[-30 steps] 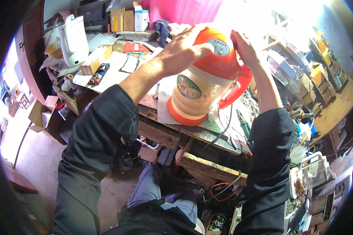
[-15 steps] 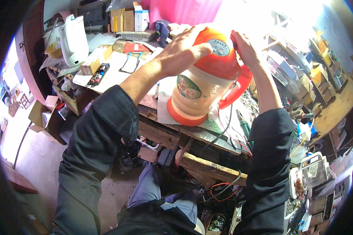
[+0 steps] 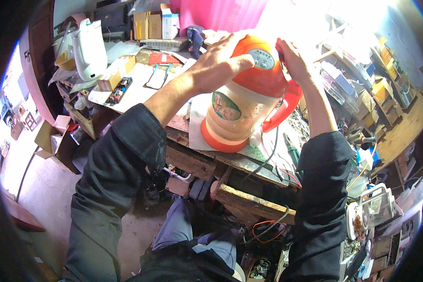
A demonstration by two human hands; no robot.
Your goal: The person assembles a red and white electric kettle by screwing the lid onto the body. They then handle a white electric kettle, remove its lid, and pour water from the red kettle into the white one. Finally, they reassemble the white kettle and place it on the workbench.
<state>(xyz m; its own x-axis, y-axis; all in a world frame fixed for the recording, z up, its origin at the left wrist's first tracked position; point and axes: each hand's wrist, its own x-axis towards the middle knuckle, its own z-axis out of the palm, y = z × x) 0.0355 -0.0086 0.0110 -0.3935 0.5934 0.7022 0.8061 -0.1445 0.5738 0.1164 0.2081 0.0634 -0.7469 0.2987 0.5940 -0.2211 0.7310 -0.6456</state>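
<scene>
A soy milk maker (image 3: 249,105) stands upright on the workbench ahead of me. It has a clear jug with a green oval label, an orange base (image 3: 221,140) and an orange handle (image 3: 291,105) on its right. My left hand (image 3: 221,63) grips the left side of its orange head (image 3: 270,81), thumb beside the oval control panel (image 3: 261,59). On the opposite side, my right hand (image 3: 294,61) is closed against the head above the handle; its fingertips are partly hidden. Grey paper (image 3: 196,123) lies under the base.
Dark and red wires (image 3: 278,150) trail over the bench edge near a green-handled tool (image 3: 292,151). A white kettle-like appliance (image 3: 88,49), a cardboard box (image 3: 116,74) and a blue-handled tool (image 3: 158,75) occupy the left side. Cluttered shelving (image 3: 362,89) stands right; an open drawer (image 3: 254,202) sits below.
</scene>
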